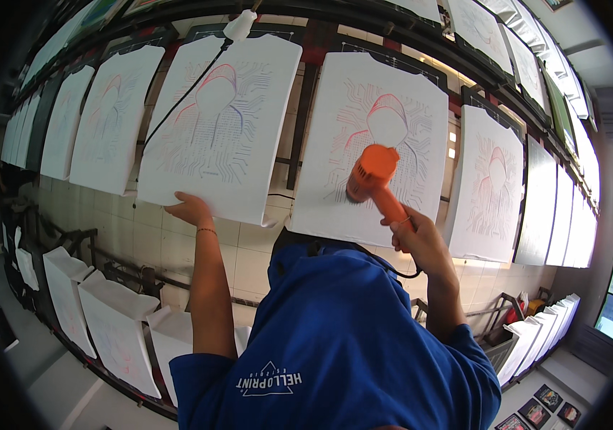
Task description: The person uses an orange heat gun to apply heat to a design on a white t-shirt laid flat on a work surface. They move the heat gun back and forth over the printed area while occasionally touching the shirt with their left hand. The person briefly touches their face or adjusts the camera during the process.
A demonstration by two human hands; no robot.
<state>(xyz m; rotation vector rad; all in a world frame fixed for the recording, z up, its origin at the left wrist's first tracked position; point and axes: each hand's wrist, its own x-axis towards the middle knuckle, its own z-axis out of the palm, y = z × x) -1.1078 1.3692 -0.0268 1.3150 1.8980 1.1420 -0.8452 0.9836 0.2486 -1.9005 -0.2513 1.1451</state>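
Observation:
My right hand (421,240) grips the handle of an orange heat gun (372,174). Its nozzle points at the printed front of a white T-shirt (378,107) stretched on a flat board, low on the red and blue line print. A black cord (410,274) hangs from the handle. My left hand (190,208) holds the near edge of the neighbouring white T-shirt board (220,122), which carries the same print. My blue shirt (342,344) fills the lower middle of the view.
A long row of boards with printed white T-shirts (489,183) curves off to both sides. A second row of white shirts (117,326) runs lower left, another stack (543,333) lower right. A black cable (177,107) crosses the left shirt. The floor is tiled (242,258).

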